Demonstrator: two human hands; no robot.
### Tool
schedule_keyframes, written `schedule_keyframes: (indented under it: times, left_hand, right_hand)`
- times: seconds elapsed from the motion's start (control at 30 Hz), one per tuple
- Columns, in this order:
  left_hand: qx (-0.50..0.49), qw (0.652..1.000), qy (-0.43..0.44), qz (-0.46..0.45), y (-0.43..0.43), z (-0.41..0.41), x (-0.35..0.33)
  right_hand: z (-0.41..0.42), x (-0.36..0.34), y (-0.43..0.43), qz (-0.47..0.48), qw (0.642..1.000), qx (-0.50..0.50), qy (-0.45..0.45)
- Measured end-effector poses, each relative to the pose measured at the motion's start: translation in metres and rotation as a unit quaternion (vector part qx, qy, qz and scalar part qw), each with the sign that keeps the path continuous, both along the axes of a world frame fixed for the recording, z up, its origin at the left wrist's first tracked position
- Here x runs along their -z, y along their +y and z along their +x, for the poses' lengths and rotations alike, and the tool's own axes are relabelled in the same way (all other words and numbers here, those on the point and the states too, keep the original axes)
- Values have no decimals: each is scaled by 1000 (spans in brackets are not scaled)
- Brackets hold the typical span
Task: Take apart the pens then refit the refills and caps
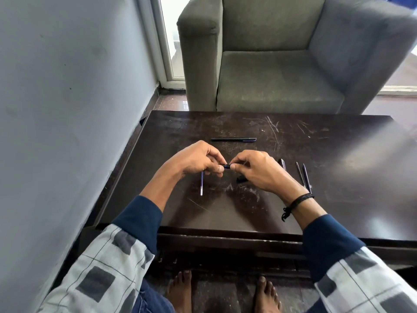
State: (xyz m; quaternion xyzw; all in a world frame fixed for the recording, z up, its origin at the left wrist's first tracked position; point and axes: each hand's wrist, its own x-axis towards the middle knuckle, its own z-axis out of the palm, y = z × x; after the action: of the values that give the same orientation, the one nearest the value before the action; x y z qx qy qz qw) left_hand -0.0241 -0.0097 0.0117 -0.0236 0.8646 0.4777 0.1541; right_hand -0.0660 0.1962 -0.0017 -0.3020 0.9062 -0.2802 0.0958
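Past checked sleeves (101, 267), a black pen part (226, 166) was pinched by left hand (198, 160) and right hand (259, 171) above the surface (225, 213).

1. On my left I see a plain grey wall (67, 109), faintly scuffed.
2. The dark wooden table (338, 188) shows pale scratches and a daylight sheen at right.
3. A grey-green upholstered armchair (270, 75) stands just beyond its far edge.
4. Behind the armchair, a white-framed glass door (172, 41) admits bright daylight.
5. The polished reddish-brown floor (169, 102) reflects it.
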Motion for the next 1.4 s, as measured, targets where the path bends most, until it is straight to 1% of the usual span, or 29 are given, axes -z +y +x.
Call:
schedule_keyframes:
  times: [0.1,0.2,0.37,0.6,0.83,1.4]
  left_hand:
    - [-5,1000,0,7,1,-1,-1]
    - [-1,1000,-3,13,2,-1,-2]
    - [2,1000,-4,10,3,-2,-1]
    - [-8,1000,4,13,-1,-1,-1]
    - [-8,1000,5,18,1,0,0]
    - [-6,999,-30,30,0,0,-5]
  right_hand:
    - [0,-1,1,-28,1000,7,0]
    - [-1,-3,1,-18,999,24,13]
    - [-1,-1,0,0,1000,22,13]
    - [1,-2,-1,-20,999,32,9]
    - [4,-6,-1,-1,999,37,6]
    - [7,-7,-1,-18,999,38,28]
